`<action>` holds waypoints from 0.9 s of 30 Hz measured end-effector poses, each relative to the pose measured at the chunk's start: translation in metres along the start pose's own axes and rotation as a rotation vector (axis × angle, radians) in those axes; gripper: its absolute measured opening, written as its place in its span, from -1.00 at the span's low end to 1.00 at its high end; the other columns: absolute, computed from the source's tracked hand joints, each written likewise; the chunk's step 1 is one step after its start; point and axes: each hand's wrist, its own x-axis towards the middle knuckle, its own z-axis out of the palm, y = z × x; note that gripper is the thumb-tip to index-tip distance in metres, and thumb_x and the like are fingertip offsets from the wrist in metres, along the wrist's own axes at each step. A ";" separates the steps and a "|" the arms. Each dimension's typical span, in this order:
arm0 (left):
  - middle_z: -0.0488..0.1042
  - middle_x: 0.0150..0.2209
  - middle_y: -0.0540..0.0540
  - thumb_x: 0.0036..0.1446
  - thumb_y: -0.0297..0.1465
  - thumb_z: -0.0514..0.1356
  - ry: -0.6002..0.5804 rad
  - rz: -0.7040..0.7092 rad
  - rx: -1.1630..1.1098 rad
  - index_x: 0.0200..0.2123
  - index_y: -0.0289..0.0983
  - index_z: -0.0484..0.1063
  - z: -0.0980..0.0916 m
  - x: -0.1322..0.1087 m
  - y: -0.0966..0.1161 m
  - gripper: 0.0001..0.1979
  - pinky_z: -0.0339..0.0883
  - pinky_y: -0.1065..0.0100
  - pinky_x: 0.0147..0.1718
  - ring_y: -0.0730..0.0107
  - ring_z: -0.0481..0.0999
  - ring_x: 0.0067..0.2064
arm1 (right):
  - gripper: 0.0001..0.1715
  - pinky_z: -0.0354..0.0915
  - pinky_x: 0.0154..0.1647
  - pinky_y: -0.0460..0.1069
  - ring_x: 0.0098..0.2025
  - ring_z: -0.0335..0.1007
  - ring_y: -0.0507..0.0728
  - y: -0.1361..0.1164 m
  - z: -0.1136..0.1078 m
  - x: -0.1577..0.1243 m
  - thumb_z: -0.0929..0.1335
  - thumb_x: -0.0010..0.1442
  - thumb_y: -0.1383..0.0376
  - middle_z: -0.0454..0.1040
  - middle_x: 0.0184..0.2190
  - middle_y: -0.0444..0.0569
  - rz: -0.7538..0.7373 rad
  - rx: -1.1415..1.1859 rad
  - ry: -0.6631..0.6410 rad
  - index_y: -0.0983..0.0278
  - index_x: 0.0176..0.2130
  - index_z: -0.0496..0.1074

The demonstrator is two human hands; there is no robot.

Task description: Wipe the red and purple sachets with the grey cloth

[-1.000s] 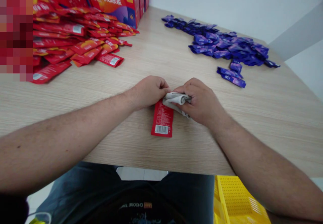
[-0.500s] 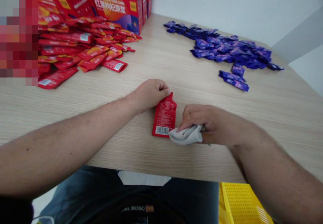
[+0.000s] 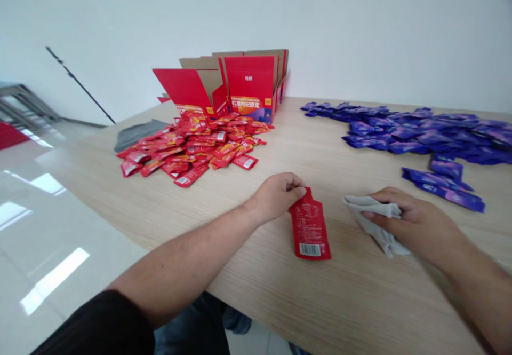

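My left hand point(image 3: 280, 197) pinches the narrow top corner of a red pouch point(image 3: 310, 229), whose printed back and barcode face me. The pouch hangs just over or rests on the wooden table; I cannot tell which. To its right, my right hand point(image 3: 412, 219) is closed on a folded pale grey cloth point(image 3: 374, 224), apart from the pouch. A heap of red pouches point(image 3: 200, 149) lies beyond my left hand. Farther off on the right spreads a heap of purple pouches point(image 3: 424, 131), with a few purple ones point(image 3: 444, 187) nearer my right hand.
Open red cartons point(image 3: 250, 83) stand behind the red heap. A dark grey cloth point(image 3: 138, 133) lies at the heap's left. The wooden table point(image 3: 248, 275) ends at the left above a shiny tiled floor point(image 3: 52, 237). A thin black pole point(image 3: 86, 88) leans near the wall.
The view has swung up and left, showing more wall and floor. My right hand with the cloth has moved away from the pouch's lower edge. My left hand still pinches the pouch.
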 end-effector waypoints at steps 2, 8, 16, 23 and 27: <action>0.47 -0.48 0.04 0.25 -0.43 0.19 0.085 0.062 0.039 -0.28 -0.29 0.46 -0.013 -0.002 0.007 -0.93 0.25 0.47 -0.50 0.53 0.39 -0.50 | -0.51 0.38 -0.34 0.07 -0.33 0.53 0.22 0.000 0.001 0.000 0.43 0.01 -0.16 0.58 -0.29 0.00 -0.017 -0.003 -0.025 0.12 -0.26 0.63; 0.49 -0.44 0.02 0.22 -0.38 0.21 0.344 0.234 0.234 -0.29 -0.28 0.45 -0.062 -0.006 0.023 -0.92 0.32 0.45 -0.42 0.50 0.44 -0.44 | -0.78 0.37 -0.33 0.07 -0.34 0.51 0.19 -0.004 0.005 -0.006 0.44 0.15 0.02 0.58 -0.29 0.02 -0.057 0.054 -0.030 0.04 -0.27 0.61; 0.47 -0.43 0.02 0.26 -0.40 0.16 0.628 0.231 0.277 -0.26 -0.23 0.35 -0.146 0.023 0.041 -0.97 0.42 0.40 -0.45 0.40 0.57 -0.44 | -0.72 0.43 -0.31 0.09 -0.34 0.55 0.24 -0.004 0.010 -0.002 0.45 0.11 0.01 0.61 -0.31 0.03 -0.099 0.035 -0.129 0.09 -0.26 0.65; 0.56 -0.21 -0.09 0.34 -0.43 0.06 0.858 0.343 0.366 -0.11 -0.27 0.35 -0.215 0.096 0.057 -0.89 0.44 0.34 -0.21 0.39 0.58 -0.24 | -0.45 0.45 -0.31 0.06 -0.34 0.54 0.22 -0.008 0.013 -0.002 0.44 0.10 -0.21 0.60 -0.34 0.04 -0.098 0.078 -0.158 0.16 -0.23 0.66; 0.57 -0.23 -0.08 0.30 -0.43 0.11 0.872 0.177 0.688 -0.16 -0.30 0.41 -0.239 0.129 0.046 -0.89 0.34 0.34 -0.12 0.37 0.49 -0.16 | -0.47 0.46 -0.29 0.08 -0.33 0.55 0.24 -0.012 0.013 -0.003 0.43 0.11 -0.19 0.61 -0.34 0.07 -0.097 0.088 -0.183 0.16 -0.25 0.67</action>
